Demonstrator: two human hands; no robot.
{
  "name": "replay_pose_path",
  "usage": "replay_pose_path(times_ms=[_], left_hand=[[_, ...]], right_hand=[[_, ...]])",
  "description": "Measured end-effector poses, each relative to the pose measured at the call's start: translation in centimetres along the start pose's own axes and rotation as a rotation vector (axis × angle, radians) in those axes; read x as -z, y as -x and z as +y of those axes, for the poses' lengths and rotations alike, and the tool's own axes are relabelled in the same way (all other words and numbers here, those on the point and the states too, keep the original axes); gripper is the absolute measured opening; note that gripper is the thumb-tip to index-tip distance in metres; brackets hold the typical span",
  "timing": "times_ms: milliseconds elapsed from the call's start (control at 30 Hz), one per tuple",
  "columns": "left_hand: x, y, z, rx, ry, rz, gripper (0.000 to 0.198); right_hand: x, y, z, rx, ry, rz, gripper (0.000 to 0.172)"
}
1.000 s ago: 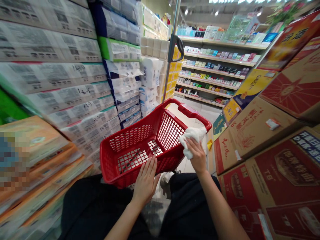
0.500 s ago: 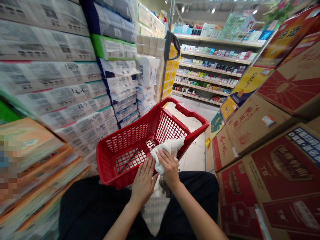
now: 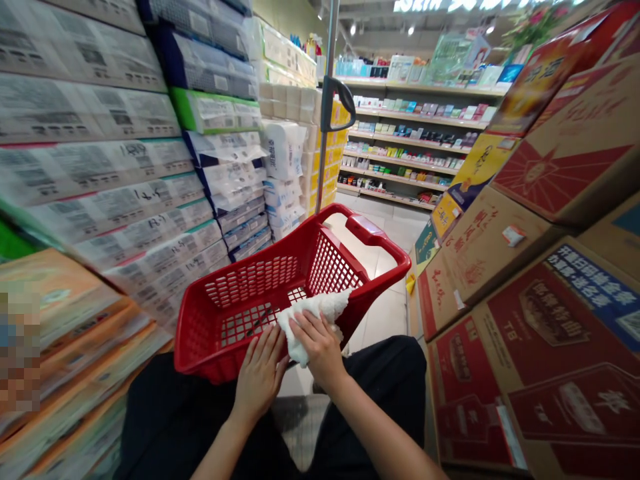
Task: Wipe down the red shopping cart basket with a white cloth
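Note:
A red plastic shopping basket [image 3: 240, 280] with grid-like holes stands tilted in front of my knees. My left hand [image 3: 263, 367] rests on its near rim, fingers stretched out and holding nothing. Over the same rim, just to the right, lies a crumpled white cloth [image 3: 320, 308]. My right hand [image 3: 317, 343] presses on the cloth with its fingers bent over it. The basket's inside shows nothing but its holed floor. A raised handle bar curves at its right end.
Stacked paper packs [image 3: 90, 107] rise on the left, with orange packs [image 3: 75, 320] nearer. Cardboard cartons [image 3: 500, 247] are piled on the right. Behind the basket stands a metal pole with a black handle [image 3: 327, 103]. Shelves of small boxes [image 3: 410, 127] line the back.
The view has shifted, so the basket and both hands appear further left. My right hand and the cloth remain together at the near rim.

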State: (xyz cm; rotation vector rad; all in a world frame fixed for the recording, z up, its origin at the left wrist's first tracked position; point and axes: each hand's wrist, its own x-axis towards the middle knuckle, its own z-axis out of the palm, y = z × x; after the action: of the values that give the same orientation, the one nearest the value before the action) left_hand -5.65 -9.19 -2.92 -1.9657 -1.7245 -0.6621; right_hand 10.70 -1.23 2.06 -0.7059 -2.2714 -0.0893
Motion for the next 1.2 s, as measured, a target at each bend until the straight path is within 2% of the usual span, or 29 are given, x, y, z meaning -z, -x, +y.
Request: replay_pose_path(times_ms=[100,200,300,433,533,633,733,800,867,933,1000,1100,1200], left_hand=[[0.8,0.5,0.2,0.059,0.035,0.028,0.064],[1.5,-0.2,1.8,0.149,0.082,0.033,0.064],[1.6,-2.5,4.2,0.075,0.126,-0.015,0.064],[1.1,-7.5,7.2,-0.086,0.193,-0.059,0.063],[0.5,-10.5,9.0,-0.133,0.256,-0.055,0.062],[-0.1,-11.4,9.9,-0.104,0.284,-0.026,0.063],[-0.4,-11.1,10.0,-0.096,0.293,-0.01,0.061],[-0.4,-10.9,9.9,-0.092,0.299,-0.002,0.061],[-0.3,-10.8,9.8,-0.082,0.303,0.008,0.061],[-0.3,-10.9,9.8,-0.08,0.305,0.014,0.061],[-0.2,-10.9,9.9,-0.078,0.309,0.014,0.061],[-0.3,-10.9,9.9,-0.076,0.332,0.011,0.061],[-0.4,-11.0,9.9,-0.071,0.355,0.003,0.06]], right_hand=[[1.0,0.1,-0.4,0.045,0.007,-0.025,0.037],[3.6,0.5,1.6,0.04,0.052,-0.016,0.037],[7.7,1.0,5.9,0.0,0.123,0.009,0.04],[13.6,0.8,12.6,-0.123,0.217,0.088,0.04],[16.1,0.1,15.1,-0.195,0.211,0.108,0.039],[15.5,-0.2,14.2,-0.248,0.184,0.148,0.041],[12.9,0.2,11.1,-0.284,0.191,0.184,0.045],[11.3,0.7,9.1,-0.269,0.181,0.164,0.047],[10.6,1.2,8.1,-0.228,0.167,0.116,0.048],[11.1,1.4,8.5,-0.175,0.172,0.057,0.047],[12.6,1.5,10.1,-0.145,0.205,0.026,0.045],[15.2,1.2,13.1,-0.19,0.27,0.075,0.044],[15.7,0.7,13.9,-0.278,0.305,0.136,0.046]])
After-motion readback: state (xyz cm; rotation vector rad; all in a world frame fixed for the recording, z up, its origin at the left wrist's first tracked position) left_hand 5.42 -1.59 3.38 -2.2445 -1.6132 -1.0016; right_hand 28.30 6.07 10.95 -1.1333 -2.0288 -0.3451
